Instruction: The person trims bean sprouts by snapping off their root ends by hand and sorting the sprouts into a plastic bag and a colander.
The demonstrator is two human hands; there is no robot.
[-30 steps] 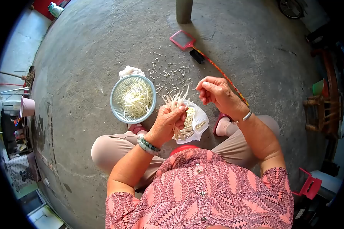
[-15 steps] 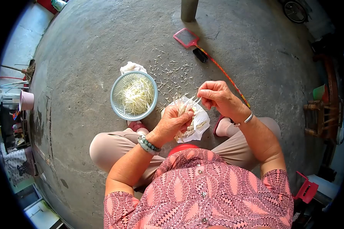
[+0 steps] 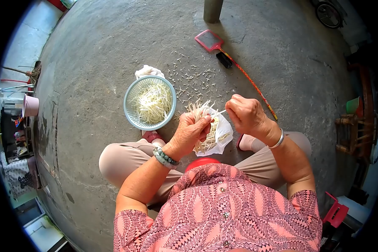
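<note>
My left hand (image 3: 192, 132) is closed around a bunch of pale bean sprouts (image 3: 198, 110), whose ends stick out above the thumb. To its right, my right hand (image 3: 248, 115) is pinched, with a thin white sprout tip showing at its fingers; the fingertips are partly hidden. Beneath both hands a white plastic bag (image 3: 224, 133) lies open with more sprouts in it. A blue-grey plastic colander (image 3: 127, 106) stands on the floor to the left, holding a heap of cleaner, whiter sprouts (image 3: 154, 101).
Small sprout scraps (image 3: 193, 77) are strewn on the concrete floor beyond the bag. A white crumpled bag (image 3: 149, 71) touches the colander's far side. A pink fly swatter (image 3: 250, 77) lies at the right beside a black object (image 3: 224, 60). A post (image 3: 213, 10) stands farther off.
My right hand has moved slightly right and turned, drawing away from the bunch in my left hand. The left hand keeps its hold on the bean sprouts. The view has shifted slightly.
</note>
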